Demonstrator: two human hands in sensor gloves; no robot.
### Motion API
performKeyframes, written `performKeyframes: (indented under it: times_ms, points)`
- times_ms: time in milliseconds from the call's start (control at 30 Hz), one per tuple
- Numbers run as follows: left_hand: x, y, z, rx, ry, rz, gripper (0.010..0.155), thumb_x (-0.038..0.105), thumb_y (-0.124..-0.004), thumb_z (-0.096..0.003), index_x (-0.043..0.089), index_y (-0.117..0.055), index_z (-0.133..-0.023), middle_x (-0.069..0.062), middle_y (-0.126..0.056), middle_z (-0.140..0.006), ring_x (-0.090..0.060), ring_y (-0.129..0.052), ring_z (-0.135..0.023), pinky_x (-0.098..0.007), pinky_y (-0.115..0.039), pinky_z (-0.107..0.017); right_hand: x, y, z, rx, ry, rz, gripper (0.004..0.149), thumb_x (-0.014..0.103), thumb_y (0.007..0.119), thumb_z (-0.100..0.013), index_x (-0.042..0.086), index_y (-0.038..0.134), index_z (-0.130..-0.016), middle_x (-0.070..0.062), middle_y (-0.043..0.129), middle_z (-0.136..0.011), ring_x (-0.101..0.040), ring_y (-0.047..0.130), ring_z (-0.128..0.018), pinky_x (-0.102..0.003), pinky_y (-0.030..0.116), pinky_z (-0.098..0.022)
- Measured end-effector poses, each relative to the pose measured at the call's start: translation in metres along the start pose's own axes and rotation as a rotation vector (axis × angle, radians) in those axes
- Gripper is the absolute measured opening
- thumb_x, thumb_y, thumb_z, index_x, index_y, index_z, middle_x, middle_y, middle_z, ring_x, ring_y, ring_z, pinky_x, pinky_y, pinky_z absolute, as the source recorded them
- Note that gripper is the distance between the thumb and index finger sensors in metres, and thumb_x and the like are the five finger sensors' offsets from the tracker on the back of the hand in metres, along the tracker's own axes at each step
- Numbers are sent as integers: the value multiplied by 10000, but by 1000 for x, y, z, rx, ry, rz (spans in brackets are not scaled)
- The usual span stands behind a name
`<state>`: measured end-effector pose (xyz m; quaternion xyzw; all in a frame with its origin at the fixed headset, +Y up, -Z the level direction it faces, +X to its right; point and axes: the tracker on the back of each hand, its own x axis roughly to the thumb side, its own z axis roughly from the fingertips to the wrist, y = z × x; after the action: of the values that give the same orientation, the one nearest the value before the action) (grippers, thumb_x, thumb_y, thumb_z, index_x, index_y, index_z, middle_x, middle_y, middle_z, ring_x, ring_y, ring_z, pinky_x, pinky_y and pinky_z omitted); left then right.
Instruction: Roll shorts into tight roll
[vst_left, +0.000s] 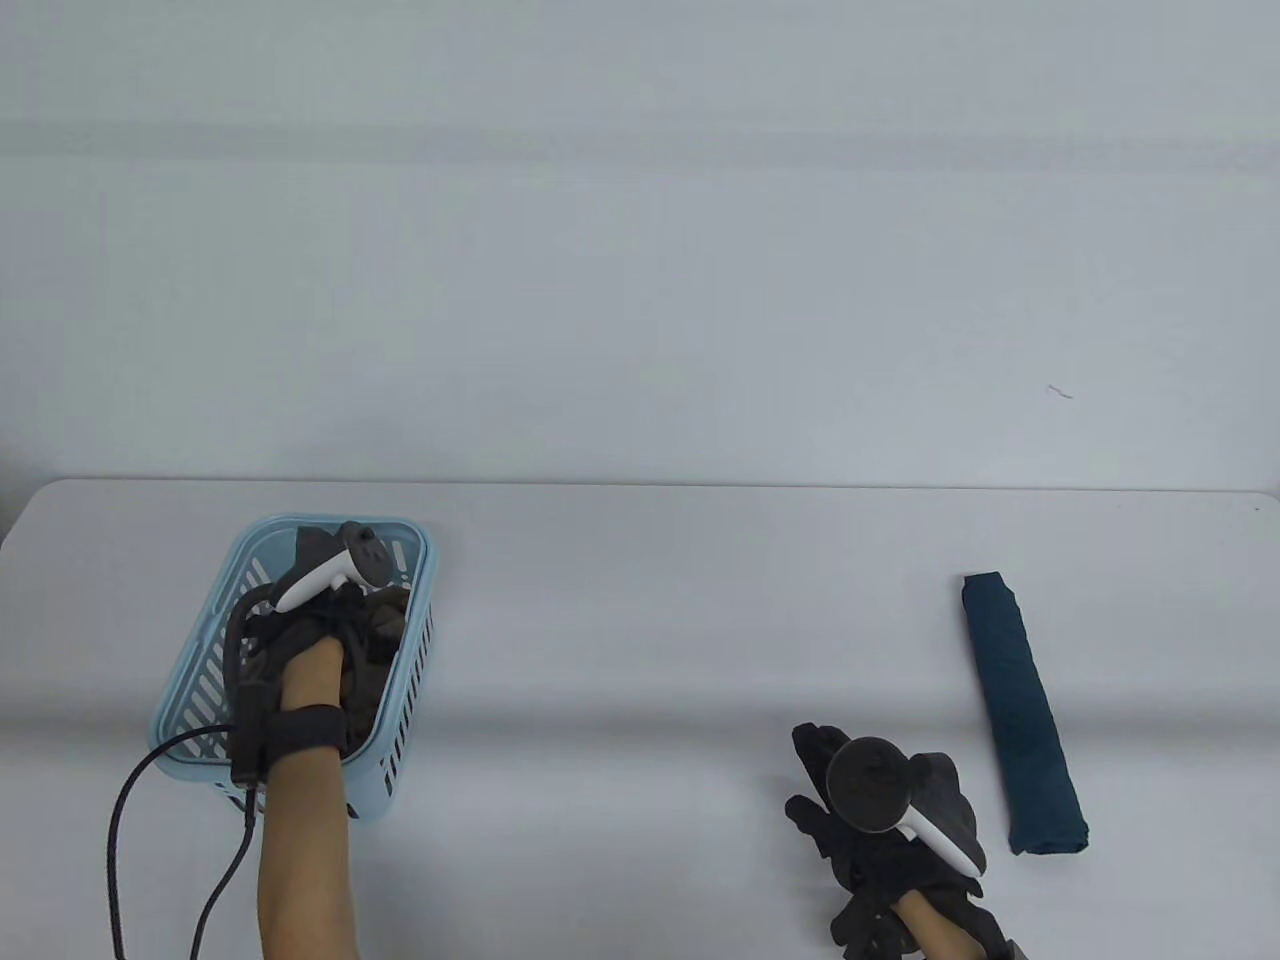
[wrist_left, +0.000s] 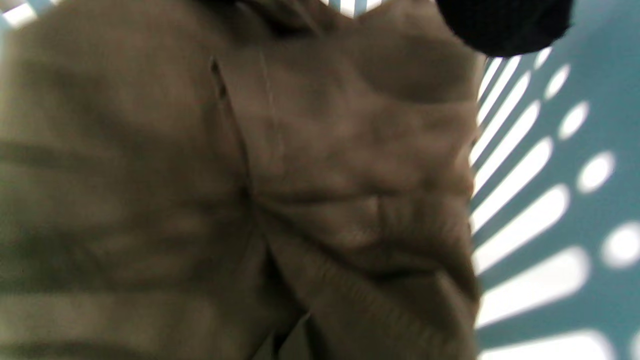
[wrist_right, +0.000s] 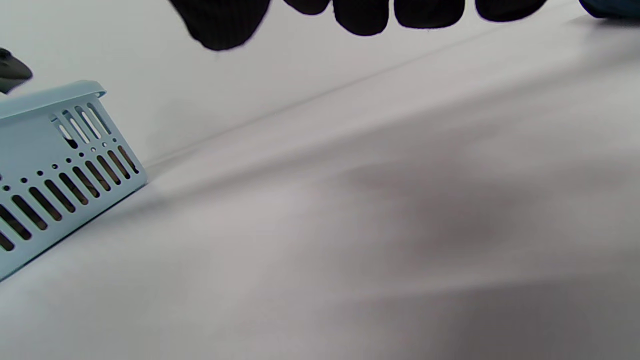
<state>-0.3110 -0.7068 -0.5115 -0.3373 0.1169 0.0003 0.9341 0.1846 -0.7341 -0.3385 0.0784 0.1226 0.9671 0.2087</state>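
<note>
A pale grey table (vst_left: 640, 600) meets a plain wall (vst_left: 640, 250). The left hand (vst_left: 300, 640) reaches into the blue basket (vst_left: 200, 660) onto brown shorts (wrist_left: 200, 200); its fingers' grip is hidden. The right hand (vst_left: 880, 810) rests spread, holding nothing, beside a rolled navy cloth (vst_left: 1025, 715).

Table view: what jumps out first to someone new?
The left hand reaching into the light blue basket at the table's left, among brown-grey shorts. Then the dark blue roll lying on the right, with the right hand beside it, holding nothing.
</note>
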Motion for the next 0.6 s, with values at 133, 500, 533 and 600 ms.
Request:
performKeyframes:
  times_ms: [133,500,533,600]
  points:
    - [1,-13,-12,-64,40,-62,1054,578,-673,-427,99,-2,-1083,-304,-80,-1149,-600,-313,-1070,-771,-296,-707,-2,1,-2,13,2,-16,697,373,611,-530,160,264,-1096,-160,312,-1159,-473,369,-1045,-673,408,-711]
    - [3,-16,-15,62,63,-173,562,399,-733,-477,198,-661,-998,-26,-857,-812,-214,-921,-705,-665,-523,-723,-2,1,0,41,15,-22,646,327,576,-542,152,289,-1093,-171,336,-1152,-472,407,-1035,-669,425,-706]
    - [3,-14,-13,104,66,-187,516,388,-739,-474,212,-725,-958,-21,-893,-782,-209,-950,-672,-650,-553,-718,-2,1,0,43,14,-24,639,322,572,-543,151,294,-1093,-173,341,-1151,-473,410,-1035,-667,428,-706]
    - [3,-6,-6,163,67,-175,482,373,-745,-468,219,-778,-923,-17,-925,-762,-208,-977,-652,-639,-577,-712,-2,0,0,41,13,-30,632,317,567,-545,152,299,-1093,-173,345,-1151,-473,413,-1034,-669,430,-705]
